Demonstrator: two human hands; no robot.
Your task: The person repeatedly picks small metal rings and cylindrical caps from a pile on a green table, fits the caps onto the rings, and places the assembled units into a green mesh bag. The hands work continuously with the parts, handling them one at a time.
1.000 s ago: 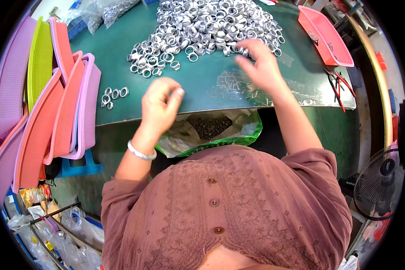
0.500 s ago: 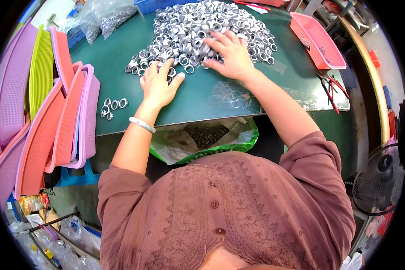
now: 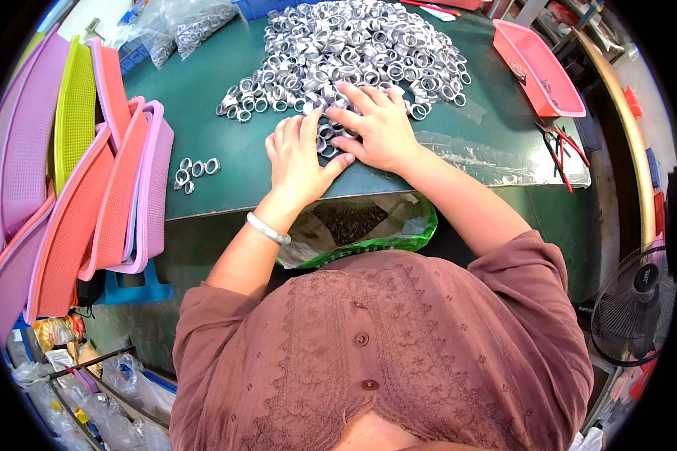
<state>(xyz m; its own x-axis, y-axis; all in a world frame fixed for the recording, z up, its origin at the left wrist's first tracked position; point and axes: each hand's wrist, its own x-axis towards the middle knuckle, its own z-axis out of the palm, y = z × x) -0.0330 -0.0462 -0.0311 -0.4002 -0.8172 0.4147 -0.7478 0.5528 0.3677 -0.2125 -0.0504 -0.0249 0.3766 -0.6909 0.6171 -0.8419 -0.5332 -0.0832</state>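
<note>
Stack of pink, coral and yellow-green plastic trays leans at left. Pink tray far right on green table; red-handled pliers near it. Fan near right.

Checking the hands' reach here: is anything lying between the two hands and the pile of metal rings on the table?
Nothing visible does. The left hand and right hand already rest flat on the near edge of the pile of metal rings, fingers touching them, on the green table.
</note>
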